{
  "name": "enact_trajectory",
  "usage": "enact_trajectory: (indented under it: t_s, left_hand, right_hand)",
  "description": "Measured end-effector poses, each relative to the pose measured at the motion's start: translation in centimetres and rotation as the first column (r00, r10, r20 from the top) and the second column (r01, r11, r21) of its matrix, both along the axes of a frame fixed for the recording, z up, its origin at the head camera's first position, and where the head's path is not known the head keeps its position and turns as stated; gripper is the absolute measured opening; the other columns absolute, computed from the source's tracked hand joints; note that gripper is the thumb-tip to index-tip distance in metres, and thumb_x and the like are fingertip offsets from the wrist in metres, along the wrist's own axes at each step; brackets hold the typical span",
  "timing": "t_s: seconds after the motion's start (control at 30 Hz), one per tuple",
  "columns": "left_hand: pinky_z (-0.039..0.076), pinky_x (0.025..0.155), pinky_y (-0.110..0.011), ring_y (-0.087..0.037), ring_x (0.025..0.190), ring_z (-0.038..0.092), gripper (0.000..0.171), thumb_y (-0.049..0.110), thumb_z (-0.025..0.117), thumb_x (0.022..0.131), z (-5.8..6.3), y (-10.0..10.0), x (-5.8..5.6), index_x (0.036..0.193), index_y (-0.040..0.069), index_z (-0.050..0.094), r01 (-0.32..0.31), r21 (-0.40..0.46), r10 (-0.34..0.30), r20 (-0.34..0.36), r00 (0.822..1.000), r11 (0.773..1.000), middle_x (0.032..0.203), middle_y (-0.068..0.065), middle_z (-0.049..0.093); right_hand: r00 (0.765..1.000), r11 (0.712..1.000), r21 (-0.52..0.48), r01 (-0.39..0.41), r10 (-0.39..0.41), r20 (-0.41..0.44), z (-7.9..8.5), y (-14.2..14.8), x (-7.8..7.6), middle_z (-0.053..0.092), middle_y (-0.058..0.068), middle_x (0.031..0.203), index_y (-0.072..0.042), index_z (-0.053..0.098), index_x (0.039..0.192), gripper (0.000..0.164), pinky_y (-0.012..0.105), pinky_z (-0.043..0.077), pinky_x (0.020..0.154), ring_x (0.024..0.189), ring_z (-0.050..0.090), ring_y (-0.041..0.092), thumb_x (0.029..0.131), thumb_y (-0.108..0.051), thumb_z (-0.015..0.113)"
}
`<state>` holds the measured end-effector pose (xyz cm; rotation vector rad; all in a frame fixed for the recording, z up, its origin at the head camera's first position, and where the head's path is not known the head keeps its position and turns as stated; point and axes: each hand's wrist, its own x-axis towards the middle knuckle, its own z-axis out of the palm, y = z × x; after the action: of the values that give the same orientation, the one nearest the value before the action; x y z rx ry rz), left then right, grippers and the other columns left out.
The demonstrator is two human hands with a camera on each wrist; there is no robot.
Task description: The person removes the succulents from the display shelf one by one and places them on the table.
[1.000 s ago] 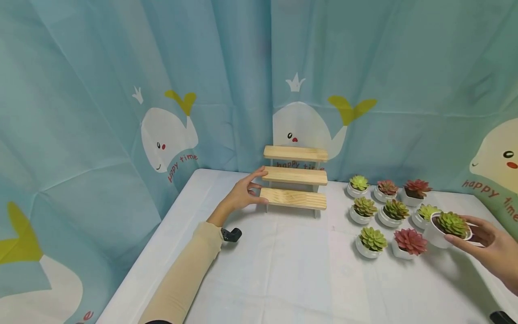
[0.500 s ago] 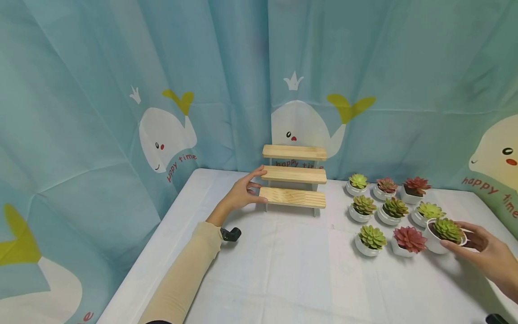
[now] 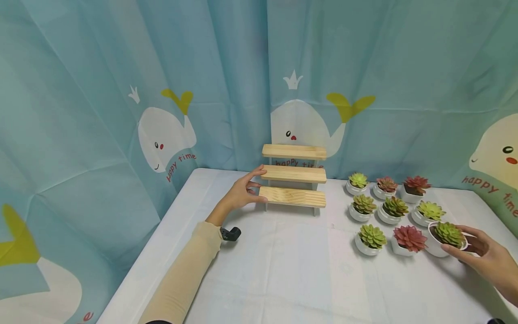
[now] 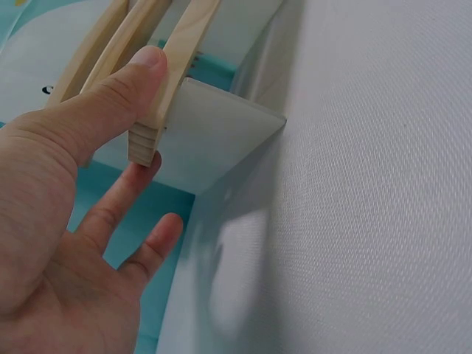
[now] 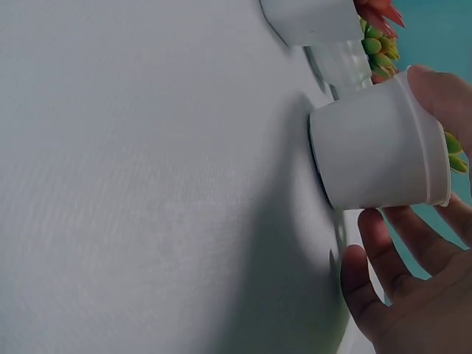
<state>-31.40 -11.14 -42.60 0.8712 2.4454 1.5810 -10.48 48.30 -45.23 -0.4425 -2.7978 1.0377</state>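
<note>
In the head view, my left hand [image 3: 239, 192] holds the left end of a three-tier wooden display stand [image 3: 292, 196]. Its thumb lies on the lowest board, and a finger reaches the middle one. The left wrist view has that board [image 4: 181, 63] between thumb and a fingertip. On the right, my right hand [image 3: 485, 256] grips a white pot with a green succulent [image 3: 448, 235] by its rim, thumb on the near side. In the right wrist view the pot's [image 5: 372, 151] base is at or just above the cloth. Left of it stands a red succulent [image 3: 410, 238] in a white pot.
Several more potted succulents stand in rows at the right, including a light green one [image 3: 372, 236] in front and a dark red one [image 3: 417, 185] at the back. A white cloth [image 3: 299, 270] covers the table. A blue whale-print curtain [image 3: 226, 81] hangs behind.
My right hand has brought the potted succulent slightly left and lower, beside the red one, and its tilt has lessened. The left hand stays on the stand.
</note>
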Motion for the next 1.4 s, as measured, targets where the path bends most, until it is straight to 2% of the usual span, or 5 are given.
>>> enact_trajectory:
  t_s: [0.27,0.63,0.97,1.3,1.4]
  left_hand:
    - [0.052,0.097,-0.052,-0.03,0.124,0.061,0.087,0.01,0.089,0.082,0.1,0.0,0.0,0.156,0.02,0.045,0.003,-0.001,-0.003,-0.004,1.0,1.0,0.169,0.013,0.023]
    - [0.051,0.098,-0.054,-0.031,0.125,0.06,0.088,0.01,0.089,0.082,0.3,0.1,-0.1,0.157,0.02,0.044,0.006,-0.004,-0.006,-0.005,1.0,1.0,0.17,0.012,0.021]
    - [0.052,0.099,-0.052,-0.033,0.127,0.059,0.089,0.012,0.088,0.083,0.1,-0.1,0.0,0.158,0.02,0.042,0.022,-0.023,-0.022,-0.004,1.0,0.999,0.17,0.01,0.02]
    - [0.053,0.096,-0.049,-0.027,0.124,0.061,0.09,0.021,0.087,0.085,0.3,-0.1,0.2,0.159,0.029,0.038,-0.007,-0.077,0.004,-0.031,1.0,0.997,0.17,0.011,0.02]
    - [0.052,0.095,-0.05,-0.025,0.122,0.062,0.091,0.025,0.087,0.085,0.5,-0.1,0.4,0.16,0.033,0.035,-0.031,-0.105,0.025,-0.052,0.998,0.994,0.17,0.01,0.021]
  right_hand:
    - [0.997,1.0,-0.021,-0.023,0.022,-0.076,-0.8,0.5,0.4,0.058,-0.015,0.106,-0.033,0.035,0.153,0.074,0.017,0.039,0.06,0.077,0.046,-0.012,0.093,-0.038,0.078]
    - [0.992,0.993,-0.078,-0.09,0.082,-0.1,-0.9,0.7,0.7,0.041,-0.042,0.097,-0.057,0.03,0.136,0.066,0.013,0.039,0.06,0.077,0.051,-0.009,0.096,-0.033,0.076]
    - [0.995,0.996,-0.01,-0.094,0.093,-0.037,0.1,0.2,0.7,0.057,0.039,0.123,-0.032,0.036,0.15,0.065,0.015,0.039,0.058,0.076,0.049,-0.013,0.097,-0.037,0.074]
    - [0.984,0.983,-0.052,-0.178,0.179,0.006,1.8,0.5,0.5,0.017,0.045,0.155,-0.031,0.01,0.166,0.084,0.015,0.041,0.061,0.112,0.052,0.038,0.103,-0.034,0.065]
    - [0.978,0.976,-0.06,-0.208,0.206,-0.037,2.1,0.8,0.5,0.039,0.025,0.149,-0.032,0.01,0.166,0.084,0.015,0.045,0.062,0.101,0.056,0.01,0.103,-0.028,0.066]
